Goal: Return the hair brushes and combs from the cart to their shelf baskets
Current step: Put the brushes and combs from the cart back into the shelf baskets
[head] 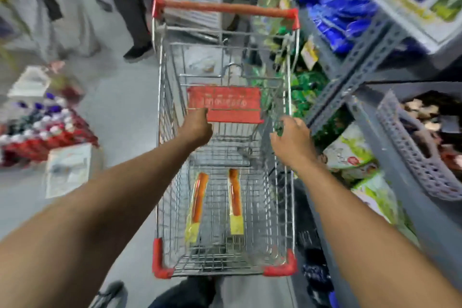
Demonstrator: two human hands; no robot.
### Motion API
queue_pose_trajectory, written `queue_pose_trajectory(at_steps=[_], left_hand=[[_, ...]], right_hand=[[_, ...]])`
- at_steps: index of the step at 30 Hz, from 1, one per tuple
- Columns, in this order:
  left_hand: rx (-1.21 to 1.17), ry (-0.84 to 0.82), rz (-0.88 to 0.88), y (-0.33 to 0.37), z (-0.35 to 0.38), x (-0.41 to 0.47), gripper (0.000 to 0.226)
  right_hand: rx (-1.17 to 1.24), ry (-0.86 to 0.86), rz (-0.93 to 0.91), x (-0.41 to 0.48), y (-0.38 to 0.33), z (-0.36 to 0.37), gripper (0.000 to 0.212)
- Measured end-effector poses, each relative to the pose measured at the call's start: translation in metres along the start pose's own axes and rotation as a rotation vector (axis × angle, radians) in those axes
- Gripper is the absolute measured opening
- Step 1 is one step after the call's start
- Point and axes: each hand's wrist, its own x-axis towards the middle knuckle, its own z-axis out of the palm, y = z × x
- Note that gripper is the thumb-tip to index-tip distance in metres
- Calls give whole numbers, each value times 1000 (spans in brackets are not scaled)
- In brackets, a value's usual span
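A wire shopping cart (291,207) with red corners and a red handle (225,7) stands in front of me, its handle at the far end. Two long orange items in clear packets with yellow ends lie side by side on the cart floor, one on the left (198,201) and one on the right (235,196). Blur hides whether they are brushes or combs. My left hand (197,129) is closed at the lower left corner of the cart's red seat flap (225,105). My right hand (292,140) curls over the cart's right rim.
A grey metal shelf unit (350,77) runs along the right, holding a grey perforated basket (415,160) with goods, blue packets above and green-white bags (360,155) below. On the floor to the left lie bottles (37,127) and a box (67,170). A person's legs (130,7) stand beyond.
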Motion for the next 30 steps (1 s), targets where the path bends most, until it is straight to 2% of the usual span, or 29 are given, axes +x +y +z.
queue_pose_trajectory(at_steps=[6, 13, 19, 22, 25, 30], left_hand=[[-18, -102, -217, -79, 66, 11, 49], [-13, -218, -402, -122, 135, 12, 45], [68, -370, -590, -154, 191, -8, 27], [97, -328, -634, -167, 210, -19, 20], [104, -270, -698, -175, 221, -29, 21], [228, -287, -626, -189, 233, -31, 22]], right_hand=[[-12, -214, 69, 20, 0, 91, 42], [-41, -456, 259, 31, 31, 171, 44], [-21, -644, 484, 19, 69, 239, 47], [-109, -677, 507, 5, 82, 267, 37], [-154, -648, 492, -12, 95, 287, 45], [-124, -559, 523, -21, 101, 304, 33]])
